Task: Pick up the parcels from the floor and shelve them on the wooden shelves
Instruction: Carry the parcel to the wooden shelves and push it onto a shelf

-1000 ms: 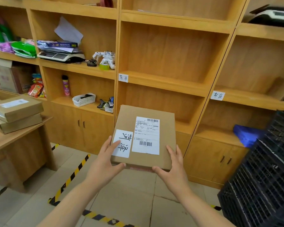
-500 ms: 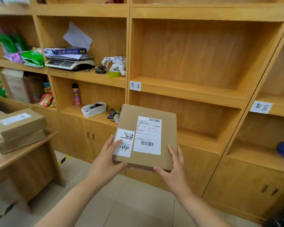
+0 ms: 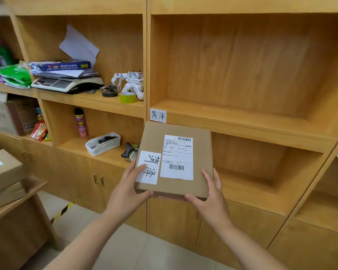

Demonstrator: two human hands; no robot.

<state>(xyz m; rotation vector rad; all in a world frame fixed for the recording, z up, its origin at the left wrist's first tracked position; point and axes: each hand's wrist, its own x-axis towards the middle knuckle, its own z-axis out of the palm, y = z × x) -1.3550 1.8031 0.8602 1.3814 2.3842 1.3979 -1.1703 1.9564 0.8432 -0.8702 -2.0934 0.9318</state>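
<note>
Both the left hand [image 3: 126, 189] and right hand [image 3: 210, 193] grasp the parcel [image 3: 174, 160] at centre; best lift it level toward twelve o'clock, onto the labelled shelf [image 3: 242, 115], label facing out.

Wooden shelves [image 3: 242, 121] and what is kept on them

Left of the held parcel, a white basket [image 3: 102, 144] and a spray can [image 3: 80, 122] are seen on the lower shelf; above, a scale [image 3: 66, 84], tape rolls [image 3: 127, 97] and a white toy [image 3: 132, 82] are kept.
</note>
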